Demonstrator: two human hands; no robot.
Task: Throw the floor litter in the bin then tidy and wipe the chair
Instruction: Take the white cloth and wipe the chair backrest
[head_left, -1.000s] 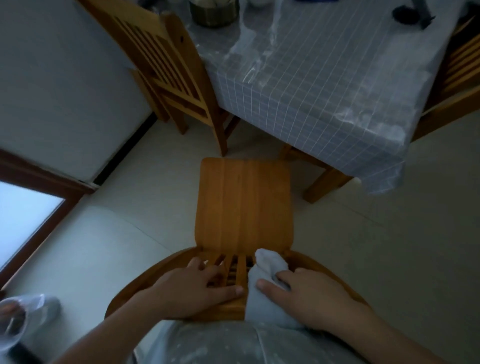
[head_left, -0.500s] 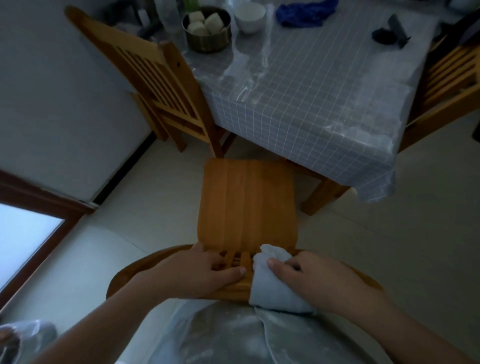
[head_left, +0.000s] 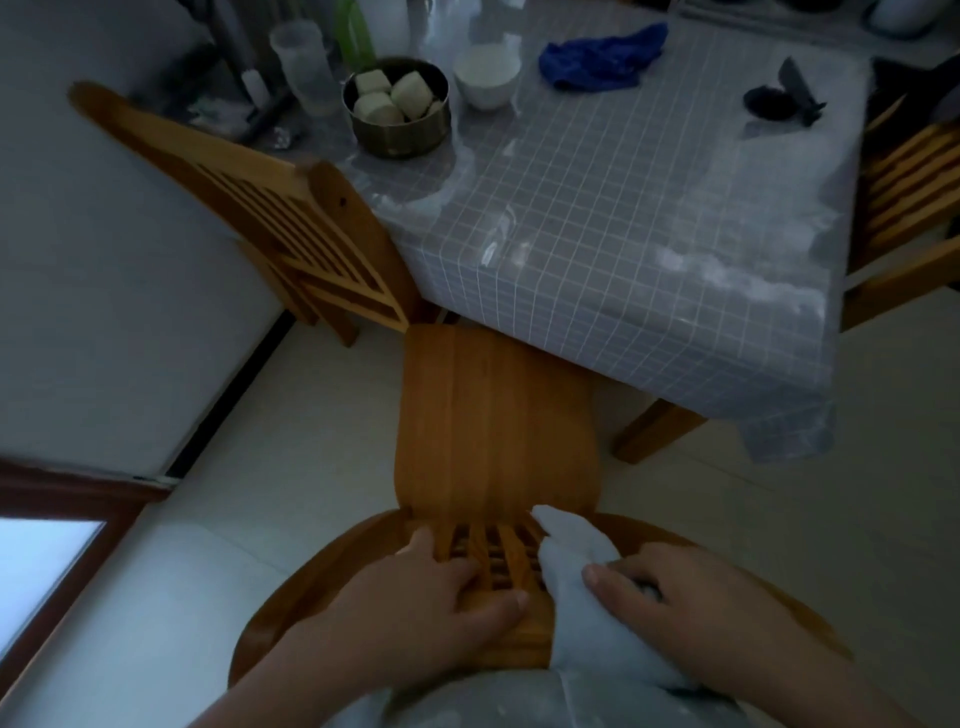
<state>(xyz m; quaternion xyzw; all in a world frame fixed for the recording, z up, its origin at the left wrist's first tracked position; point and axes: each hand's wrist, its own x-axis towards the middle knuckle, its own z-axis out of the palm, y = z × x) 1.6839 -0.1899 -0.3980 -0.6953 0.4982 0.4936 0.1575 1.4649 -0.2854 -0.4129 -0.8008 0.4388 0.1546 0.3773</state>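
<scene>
Pale floor surrounds the wooden chair; checked tablecloth hangs beyond.

No readable text

Nothing in the view carries legible words, labels, brands or numbers; the cloth on the surface shows only a plain white grid.

cloth: partly covered by the right hand
chair legs: out of sight below
second chair: cut by the right edge
black item on desk: too blurred to name
</scene>
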